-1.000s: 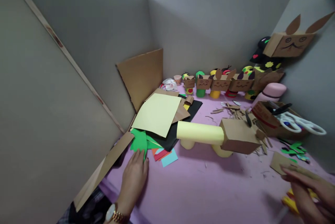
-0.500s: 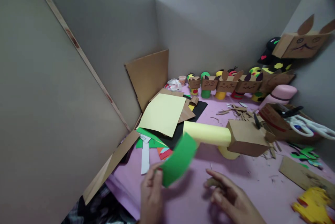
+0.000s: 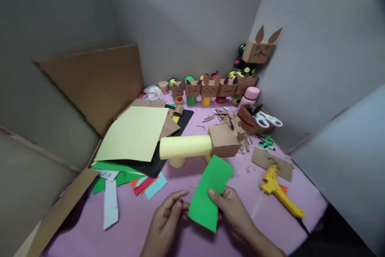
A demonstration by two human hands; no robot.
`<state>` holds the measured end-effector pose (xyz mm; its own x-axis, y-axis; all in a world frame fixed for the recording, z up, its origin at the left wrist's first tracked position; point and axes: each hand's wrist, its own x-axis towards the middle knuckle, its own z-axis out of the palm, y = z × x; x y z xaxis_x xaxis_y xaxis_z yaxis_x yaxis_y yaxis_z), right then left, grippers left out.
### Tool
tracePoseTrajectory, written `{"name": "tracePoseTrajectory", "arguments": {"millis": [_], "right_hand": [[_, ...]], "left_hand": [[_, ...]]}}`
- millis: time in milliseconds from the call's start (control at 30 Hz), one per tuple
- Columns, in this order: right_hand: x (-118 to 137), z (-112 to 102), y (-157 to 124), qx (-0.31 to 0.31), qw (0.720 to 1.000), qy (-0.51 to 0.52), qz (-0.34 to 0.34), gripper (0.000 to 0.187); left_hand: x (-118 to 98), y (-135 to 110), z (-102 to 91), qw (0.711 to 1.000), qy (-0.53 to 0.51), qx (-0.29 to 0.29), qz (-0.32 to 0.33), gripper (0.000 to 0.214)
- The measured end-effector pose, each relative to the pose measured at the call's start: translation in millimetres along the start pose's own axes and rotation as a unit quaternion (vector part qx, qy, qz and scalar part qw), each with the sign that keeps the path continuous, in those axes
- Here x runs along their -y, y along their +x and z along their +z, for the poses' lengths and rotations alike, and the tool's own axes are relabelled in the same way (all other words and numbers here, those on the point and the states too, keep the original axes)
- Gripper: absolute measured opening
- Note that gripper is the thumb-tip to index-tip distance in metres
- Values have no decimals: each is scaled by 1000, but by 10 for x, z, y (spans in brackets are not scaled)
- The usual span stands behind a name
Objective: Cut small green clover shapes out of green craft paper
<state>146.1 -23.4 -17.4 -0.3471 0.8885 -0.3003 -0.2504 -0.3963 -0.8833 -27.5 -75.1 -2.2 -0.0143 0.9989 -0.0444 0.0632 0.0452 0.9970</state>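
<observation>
Both my hands hold a green paper strip (image 3: pixel 209 191) low over the pink table (image 3: pixel 168 233). My left hand (image 3: pixel 167 216) pinches its near left edge with fingers closed. My right hand (image 3: pixel 232 209) grips the right edge, thumb pressed on top. Just beyond the strip stands a paper animal with a pale yellow tube body (image 3: pixel 185 147) and a brown cardboard box head (image 3: pixel 224 140).
A stack of coloured paper sheets (image 3: pixel 134 136) lies at left with a big cardboard sheet (image 3: pixel 96 80) behind. A row of small cardboard animal figures (image 3: pixel 207 88) lines the back wall. At right are a yellow glue gun (image 3: pixel 279 193), a cardboard scrap (image 3: pixel 272 164) and a box with scissors (image 3: pixel 264 120).
My left hand picked the green paper from the pile and carried it to the middle. My right hand came over and took its other edge. The view swung right.
</observation>
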Motion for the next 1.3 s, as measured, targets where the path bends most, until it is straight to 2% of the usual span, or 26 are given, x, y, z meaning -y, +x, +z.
{"name": "tracePoseTrajectory", "arguments": {"millis": [67,167,267,333,500,600,733,933,1100,1233,1300], "right_hand": [[-9,-65,-1,4,1000,11,11,45],[-10,-101,-31,28,999,28,27,43],[21,-88,-63,36,998,49,23,43],[42,-98,-73,28,998,55,14,43],[-12,-238,-84,-7,999,31,8,45],[-86,-305,-105,-25,1000,8,4,45],[-145,-314,-126,-40,999,-11,-6,43],[-144,-300,-119,-31,999,-20,11,41],[-100,-318,-134,9,999,-23,31,41],[-69,-313,-128,-10,1000,-5,-4,38],[-52,-301,-122,-13,1000,7,-18,34]], "left_hand": [[-8,40,5,994,71,33,79,27],[-56,87,56,964,150,111,190,34],[-85,135,140,953,153,135,223,34],[-75,164,194,960,137,139,202,29],[16,206,329,981,111,132,95,20],[84,204,432,993,25,116,23,19],[173,183,528,989,-91,104,-55,18],[257,162,507,987,-114,79,-76,18],[213,177,452,998,-57,22,-25,20],[172,160,406,994,-46,93,-14,21],[163,155,383,994,-40,102,-7,19]]}}
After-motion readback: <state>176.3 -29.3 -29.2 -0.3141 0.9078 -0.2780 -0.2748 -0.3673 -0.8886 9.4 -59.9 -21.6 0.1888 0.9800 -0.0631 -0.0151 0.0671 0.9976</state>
